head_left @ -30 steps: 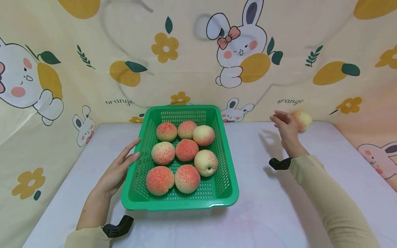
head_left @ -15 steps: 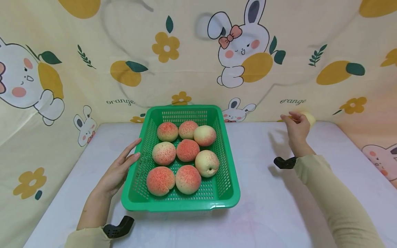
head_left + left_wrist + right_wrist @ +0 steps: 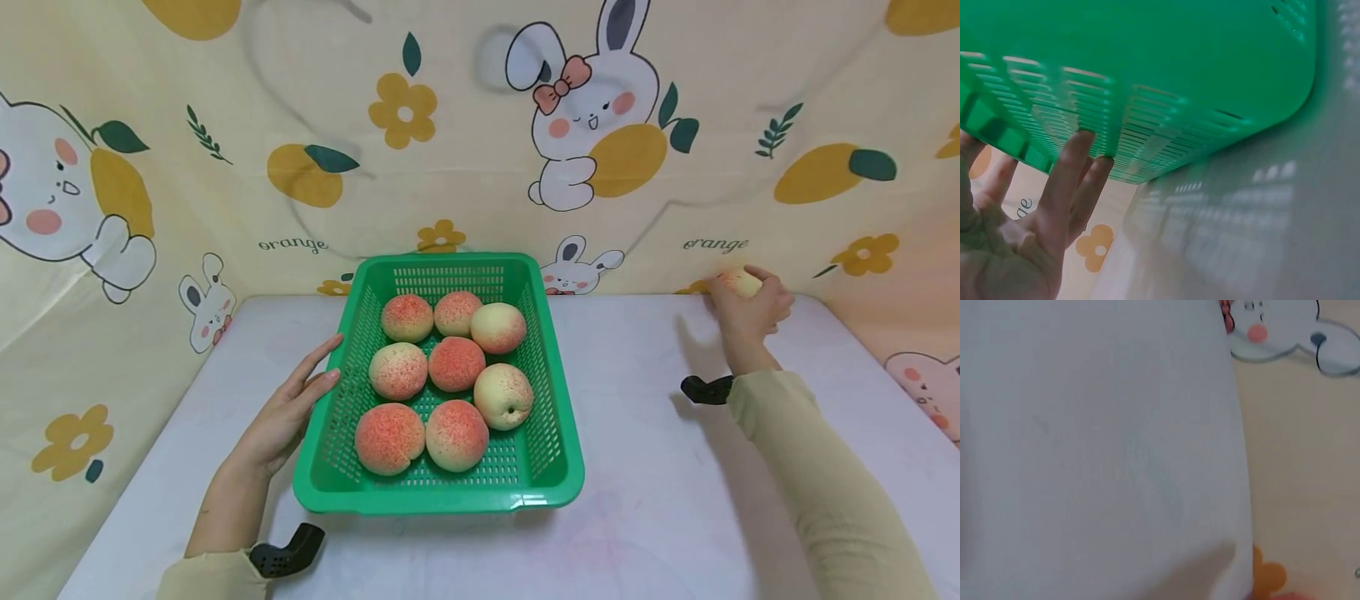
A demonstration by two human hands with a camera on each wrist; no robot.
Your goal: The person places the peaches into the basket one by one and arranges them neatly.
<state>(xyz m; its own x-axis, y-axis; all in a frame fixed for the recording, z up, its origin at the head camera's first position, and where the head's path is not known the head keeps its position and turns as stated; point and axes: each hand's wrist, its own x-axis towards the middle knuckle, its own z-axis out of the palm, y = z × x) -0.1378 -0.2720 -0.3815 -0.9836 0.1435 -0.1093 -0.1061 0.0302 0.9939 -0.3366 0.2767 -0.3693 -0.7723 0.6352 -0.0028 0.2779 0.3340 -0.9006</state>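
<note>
A green plastic basket (image 3: 433, 500) stands on the table, with several peaches (image 3: 457, 435) lying inside it, red-blushed and pale yellow. My left hand (image 3: 281, 421) rests at the basket's left side, thumb and a fingertip on the rim. In the left wrist view, the left fingers (image 3: 1066, 181) are fairly straight and touch the slotted outer wall. At the far right of the table, my right hand (image 3: 750, 312) curls round a single pale peach (image 3: 741, 283), whose lower part is hidden behind the hand. The right wrist view does not show the hand's hold.
White table (image 3: 622, 467) surface extends around the basket and beneath the right forearm. A cream cloth (image 3: 465, 183) printed with rabbits and oranges hangs along the table's back edge. Black wrist devices (image 3: 288, 552) sit at both cuffs.
My right hand has moved right to the lone peach, its fingers spreading and then closing round it. The left hand stays on the basket's rim.
</note>
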